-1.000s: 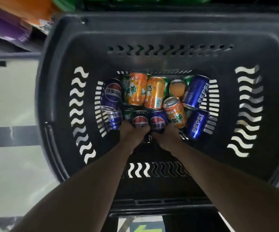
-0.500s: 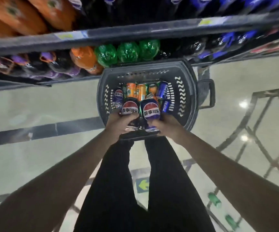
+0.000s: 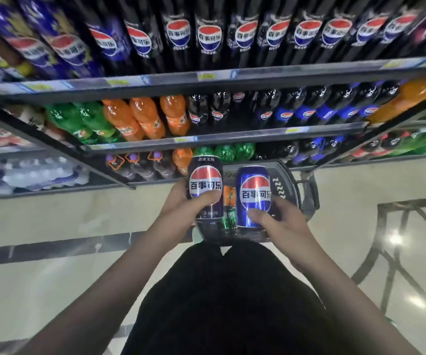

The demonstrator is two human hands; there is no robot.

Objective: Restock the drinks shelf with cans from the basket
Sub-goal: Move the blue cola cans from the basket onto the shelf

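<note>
Each hand grips a can: left hand [image 3: 181, 208] the black can [image 3: 205, 187], right hand [image 3: 278, 221] the blue can [image 3: 253, 193]. They hide most of the basket [image 3: 287, 185]; bottles [image 3: 145, 119] fill the far shelves [image 3: 232, 138].

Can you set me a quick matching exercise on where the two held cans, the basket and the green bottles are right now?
Things:
1. black Pepsi can
2. blue Pepsi can
3. basket
4. green bottles

Places:
A. on the floor, below the raised cans
B. held in the right hand
C. bottom shelf, behind the basket
D. held in the left hand

Pairs: 1-D, 2-B, 3-A, 4-C
</note>
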